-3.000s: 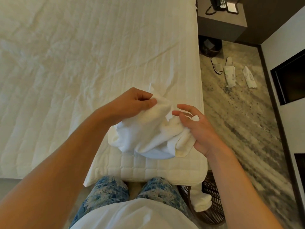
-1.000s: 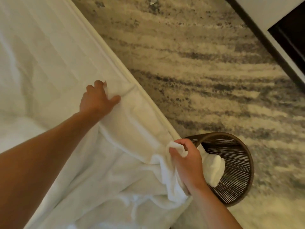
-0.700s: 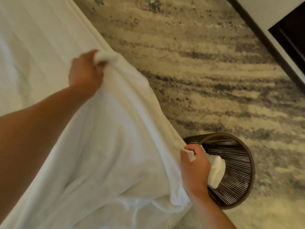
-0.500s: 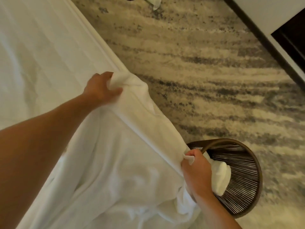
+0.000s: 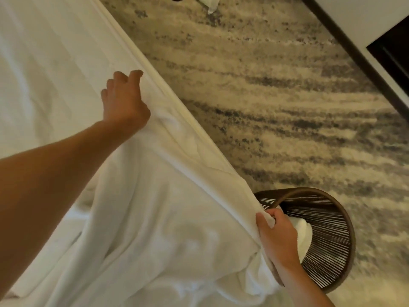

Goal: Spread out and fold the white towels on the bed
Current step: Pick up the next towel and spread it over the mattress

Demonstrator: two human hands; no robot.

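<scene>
Left hand (image 5: 126, 103) grips the far corner of the white towel (image 5: 155, 207), right hand (image 5: 276, 235) pinches the near corner, so its edge stretches along the bed (image 5: 44, 63) side, probably for laying it flat

The floor is a soft carpet (image 5: 276, 89), sandy in colour with dark grey streaks and speckles running across it. A bed (image 5: 55, 63) with a white quilted cover fills the left side, and its edge runs slantwise down the carpet. Just beside the bed stands a round dark brown basket (image 5: 332, 251) made of thin strands. At the top right is a white wall (image 5: 358, 12) with a dark skirting board (image 5: 345, 41) along the bottom and a dark panel (image 5: 394, 54) set in it. The light is warm and gentle.
</scene>
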